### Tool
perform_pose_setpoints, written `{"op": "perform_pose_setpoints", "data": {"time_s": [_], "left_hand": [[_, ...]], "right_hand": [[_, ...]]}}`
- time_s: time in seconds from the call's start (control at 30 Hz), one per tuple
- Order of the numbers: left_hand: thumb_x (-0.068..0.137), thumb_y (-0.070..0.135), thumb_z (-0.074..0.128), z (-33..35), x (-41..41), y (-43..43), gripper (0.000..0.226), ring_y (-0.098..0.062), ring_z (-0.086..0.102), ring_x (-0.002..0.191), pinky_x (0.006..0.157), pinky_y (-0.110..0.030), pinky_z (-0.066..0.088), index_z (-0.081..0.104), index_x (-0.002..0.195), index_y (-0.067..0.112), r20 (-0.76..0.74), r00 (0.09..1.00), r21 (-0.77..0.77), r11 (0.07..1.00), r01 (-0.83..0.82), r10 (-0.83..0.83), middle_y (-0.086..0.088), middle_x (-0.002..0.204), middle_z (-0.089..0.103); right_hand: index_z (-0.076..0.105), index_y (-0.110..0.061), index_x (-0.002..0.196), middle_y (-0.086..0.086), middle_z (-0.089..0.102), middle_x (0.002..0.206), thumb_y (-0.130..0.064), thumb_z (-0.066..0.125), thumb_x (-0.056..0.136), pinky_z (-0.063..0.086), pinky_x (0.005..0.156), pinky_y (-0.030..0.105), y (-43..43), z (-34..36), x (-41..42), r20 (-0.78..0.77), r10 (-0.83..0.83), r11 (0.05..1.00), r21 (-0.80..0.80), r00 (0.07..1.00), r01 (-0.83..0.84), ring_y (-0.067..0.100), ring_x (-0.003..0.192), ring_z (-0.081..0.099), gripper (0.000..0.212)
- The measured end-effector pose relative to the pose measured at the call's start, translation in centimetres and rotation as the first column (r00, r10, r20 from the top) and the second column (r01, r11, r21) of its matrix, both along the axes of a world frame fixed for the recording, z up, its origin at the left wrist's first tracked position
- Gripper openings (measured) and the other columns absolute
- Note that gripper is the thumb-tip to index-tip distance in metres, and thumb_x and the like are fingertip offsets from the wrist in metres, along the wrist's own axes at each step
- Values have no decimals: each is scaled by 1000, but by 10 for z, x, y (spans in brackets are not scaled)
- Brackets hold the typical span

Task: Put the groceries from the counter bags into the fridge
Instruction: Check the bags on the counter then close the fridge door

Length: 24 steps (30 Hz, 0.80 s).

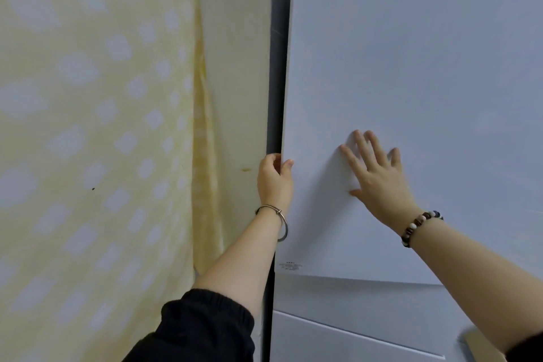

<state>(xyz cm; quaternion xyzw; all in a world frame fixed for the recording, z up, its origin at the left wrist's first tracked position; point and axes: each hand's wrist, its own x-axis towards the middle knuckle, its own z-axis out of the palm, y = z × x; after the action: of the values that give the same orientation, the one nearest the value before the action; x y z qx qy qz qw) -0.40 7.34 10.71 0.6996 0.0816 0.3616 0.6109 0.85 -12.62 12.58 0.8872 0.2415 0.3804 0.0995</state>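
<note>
The white upper fridge door [411, 67] fills the right half of the head view. My left hand [274, 179] curls around the door's left edge at mid height, fingers behind it and thumb on the front. My right hand [376, 176] lies flat on the door face with fingers spread, holding nothing. A narrow dark gap [277, 82] runs along the door's left edge. No groceries or bags are in view.
A yellow curtain with pale spots [97, 141] hangs at the left, close beside the fridge. A cream wall panel [235, 67] stands between curtain and fridge. Below the upper door sits a lower fridge door [352, 317].
</note>
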Motion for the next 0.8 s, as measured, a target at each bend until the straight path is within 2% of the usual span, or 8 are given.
{"op": "perform_pose_setpoints", "data": {"time_s": [0.17,0.3,0.43,0.73,0.8], "left_hand": [[95,19,53,-5,34,0,22,-17,54,88,72,-19,36,56,112,4,-81,996,-1,999,-38,38,-8,107,61],[96,19,51,-11,59,-5,27,-24,56,103,78,-17,36,55,116,2,-95,992,-21,996,-85,83,-11,114,59],[95,21,53,-19,78,-10,32,-28,55,106,88,-26,41,55,119,1,-113,987,-28,993,-116,112,-13,116,55],[96,20,51,-31,95,-24,34,-26,53,109,78,-12,34,52,124,1,-67,973,-73,972,-223,219,-14,121,52],[97,17,49,-30,94,-31,37,-28,50,114,81,-14,34,48,129,0,-81,965,-57,966,-254,249,-16,126,48]], "right_hand": [[29,-13,146,15,12,157,-26,89,58,31,98,67,2,-2,21,-42,-83,995,-63,996,81,35,143,9,107],[25,-12,147,16,10,157,-33,90,55,29,99,68,8,-5,39,-27,-128,989,-83,991,125,35,143,8,115],[15,-13,146,16,5,155,-41,90,49,28,97,69,11,-10,57,9,-144,985,-97,990,144,36,143,6,126],[19,-12,146,17,9,154,-51,88,45,26,95,73,14,-24,77,112,-130,988,-75,985,138,37,141,9,128],[18,-13,147,16,9,154,-53,87,46,25,96,72,12,-21,77,129,-142,985,-77,982,152,36,142,9,129]]}}
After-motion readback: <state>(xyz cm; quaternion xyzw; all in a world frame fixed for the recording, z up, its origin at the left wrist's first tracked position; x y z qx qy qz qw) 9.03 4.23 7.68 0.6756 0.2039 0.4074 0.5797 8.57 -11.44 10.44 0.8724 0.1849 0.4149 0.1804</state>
